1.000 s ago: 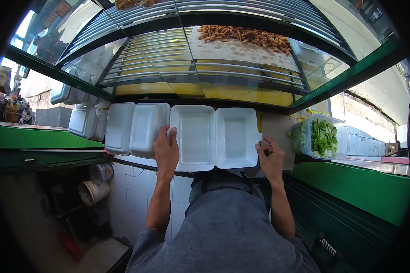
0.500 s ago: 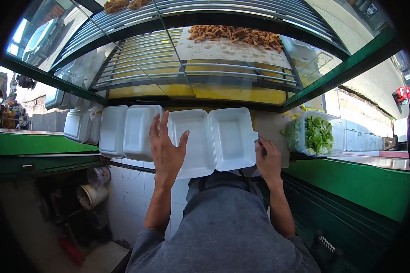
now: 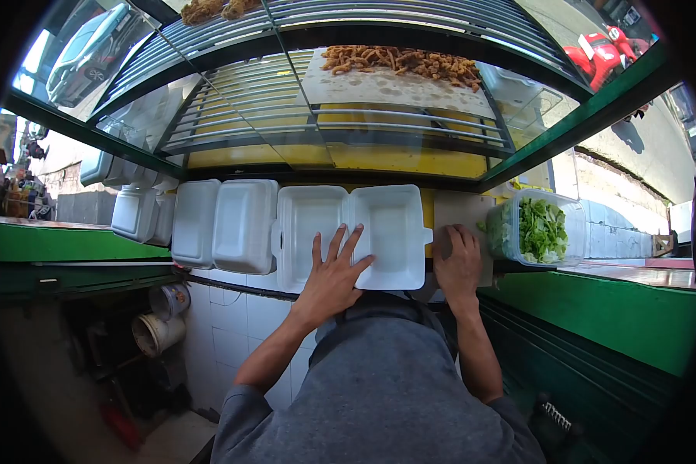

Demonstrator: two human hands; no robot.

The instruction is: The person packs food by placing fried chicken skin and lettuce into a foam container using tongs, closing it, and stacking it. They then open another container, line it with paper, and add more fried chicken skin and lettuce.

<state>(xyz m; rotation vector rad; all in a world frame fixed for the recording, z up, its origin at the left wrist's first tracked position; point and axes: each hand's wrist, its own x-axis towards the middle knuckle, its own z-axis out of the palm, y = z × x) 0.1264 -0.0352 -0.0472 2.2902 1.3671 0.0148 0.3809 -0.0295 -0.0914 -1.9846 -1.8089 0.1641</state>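
A white foam takeaway box (image 3: 387, 247) lies unfolded in front of me, both halves facing up and holding nothing. My left hand (image 3: 335, 274) is over its middle with the fingers spread. Its fingertips reach over the left half and the fold, and seem to touch the foam. Just right of the box's tab, my right hand (image 3: 458, 267) lies over a grey-brown board (image 3: 460, 207), fingers stretched forward, with no held object visible. Beyond it stands a clear plastic tub (image 3: 505, 224) of chopped green lettuce (image 3: 541, 228).
Several closed foam boxes (image 3: 244, 224) stand in a row to the left. Behind the counter rises a glass-and-metal rack (image 3: 336, 116) with a heap of fried strips (image 3: 410, 62) on paper. Green framing (image 3: 588, 321) borders the right side. Below left are buckets (image 3: 156, 332).
My left hand has come down and to the right onto the open box. The box has shifted slightly left. My right hand has moved off its tab onto the board.
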